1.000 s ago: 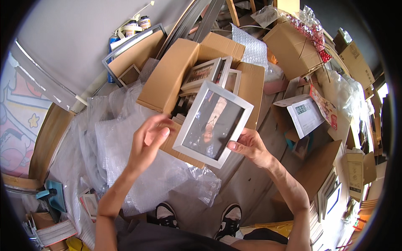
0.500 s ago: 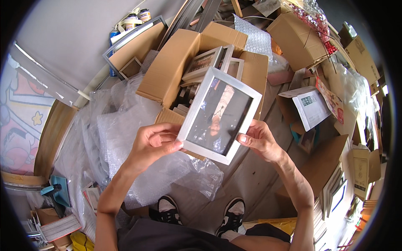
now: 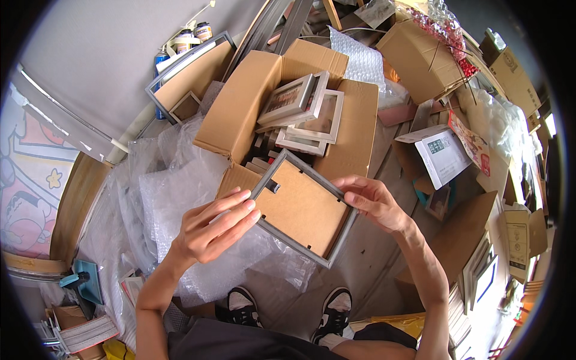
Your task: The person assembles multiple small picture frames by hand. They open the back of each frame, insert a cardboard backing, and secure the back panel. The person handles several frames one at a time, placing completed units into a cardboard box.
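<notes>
A picture frame (image 3: pixel 305 211) hangs tilted between my hands, its brown backing board facing me. Small black clips dot the grey rim, and a dark tab shows near its upper left edge. My left hand (image 3: pixel 217 229) grips the left side, fingers over the edge and thumb hidden. At the opposite corner, my right hand (image 3: pixel 377 204) pinches the rim between thumb and fingers. Just beyond stands an open cardboard box (image 3: pixel 231 111) with several more picture frames (image 3: pixel 321 117) piled in it, some jutting above its flaps.
Bubble wrap (image 3: pixel 192 201) spreads over the floor left of the box. To the right lie a white carton (image 3: pixel 443 156) and a cardboard box leaning with frames (image 3: pixel 482 276). A larger frame (image 3: pixel 195 75) rests against the wall. A teal dustpan (image 3: pixel 89 282) is at the lower left.
The picture frame has been turned over from its photo side to its backing and moved slightly nearer me. My left fingers now reach over its edge. More frames in the box are uncovered.
</notes>
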Demonstrator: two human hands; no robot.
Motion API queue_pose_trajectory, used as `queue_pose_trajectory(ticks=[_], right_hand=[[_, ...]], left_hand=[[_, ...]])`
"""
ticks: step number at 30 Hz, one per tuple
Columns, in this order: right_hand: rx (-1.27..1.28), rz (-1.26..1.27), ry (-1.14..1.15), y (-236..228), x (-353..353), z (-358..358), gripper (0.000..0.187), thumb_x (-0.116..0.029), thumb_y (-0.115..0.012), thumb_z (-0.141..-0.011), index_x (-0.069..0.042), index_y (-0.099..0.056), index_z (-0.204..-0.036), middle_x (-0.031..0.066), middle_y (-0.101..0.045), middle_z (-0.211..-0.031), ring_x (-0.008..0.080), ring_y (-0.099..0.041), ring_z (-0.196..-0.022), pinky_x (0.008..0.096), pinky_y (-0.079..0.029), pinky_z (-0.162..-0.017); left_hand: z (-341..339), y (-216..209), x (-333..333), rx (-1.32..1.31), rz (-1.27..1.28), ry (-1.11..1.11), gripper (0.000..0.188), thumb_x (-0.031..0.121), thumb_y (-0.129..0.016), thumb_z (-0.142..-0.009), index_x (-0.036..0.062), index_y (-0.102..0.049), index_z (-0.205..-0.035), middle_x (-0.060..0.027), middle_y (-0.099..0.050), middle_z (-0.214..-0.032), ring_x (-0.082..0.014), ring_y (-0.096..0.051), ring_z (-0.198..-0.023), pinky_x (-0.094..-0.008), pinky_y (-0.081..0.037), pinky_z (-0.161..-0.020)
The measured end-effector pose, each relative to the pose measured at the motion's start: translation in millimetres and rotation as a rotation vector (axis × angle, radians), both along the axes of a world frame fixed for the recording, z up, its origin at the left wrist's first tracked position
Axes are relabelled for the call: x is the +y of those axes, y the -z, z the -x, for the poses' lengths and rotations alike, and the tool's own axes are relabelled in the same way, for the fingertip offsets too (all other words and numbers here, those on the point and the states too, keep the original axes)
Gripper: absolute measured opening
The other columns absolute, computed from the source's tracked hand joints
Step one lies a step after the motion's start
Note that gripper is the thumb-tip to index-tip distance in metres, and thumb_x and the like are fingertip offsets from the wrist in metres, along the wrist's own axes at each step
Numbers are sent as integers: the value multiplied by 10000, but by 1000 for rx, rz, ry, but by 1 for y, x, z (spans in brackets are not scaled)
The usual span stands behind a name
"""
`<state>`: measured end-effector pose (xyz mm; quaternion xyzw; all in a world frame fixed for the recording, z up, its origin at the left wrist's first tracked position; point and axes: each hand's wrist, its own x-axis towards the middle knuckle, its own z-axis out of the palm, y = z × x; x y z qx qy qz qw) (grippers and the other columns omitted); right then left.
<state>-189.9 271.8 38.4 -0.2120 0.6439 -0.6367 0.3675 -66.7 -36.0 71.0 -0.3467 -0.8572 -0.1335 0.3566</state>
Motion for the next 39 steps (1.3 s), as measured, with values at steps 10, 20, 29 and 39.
queue_pose_trajectory(ticks=[10,20,29,39], right_hand=[[72,114,-29,-20,-4,-11,289,-55,-540,-943,-7,-550,-1228,109,-644,-1090,134,-583,-993,273,-452,-891],[227,82,239,-36,-2,-7,240,-63,-595,-914,50,-582,-1126,79,-668,-904,130,-626,-804,278,-525,-723],[201,-178,811,-64,82,-14,295,-250,-589,-898,-6,-620,-1061,14,-641,-978,86,-578,-860,252,-451,-740],[-231,-179,1236,-56,545,-169,233,-189,-506,-950,-41,-591,-1109,47,-616,-987,171,-592,-870,321,-473,-790]], left_hand=[[3,-6,-6,23,-112,-27,196,-11,-722,-696,-2,-705,-891,-106,-675,-978,-273,-668,-932,-383,-582,-830],[19,17,5,-1113,-1197,132,241,-23,-744,-761,-107,-662,-971,-140,-691,-895,-192,-677,-811,-272,-581,-702],[68,26,23,-993,-887,192,446,95,-715,-822,-24,-552,-1220,-133,-603,-1179,-203,-620,-1017,-351,-527,-869],[197,73,-17,-342,-269,-245,511,31,-679,-750,21,-503,-1229,-144,-522,-1254,-332,-558,-1083,-388,-462,-936]])
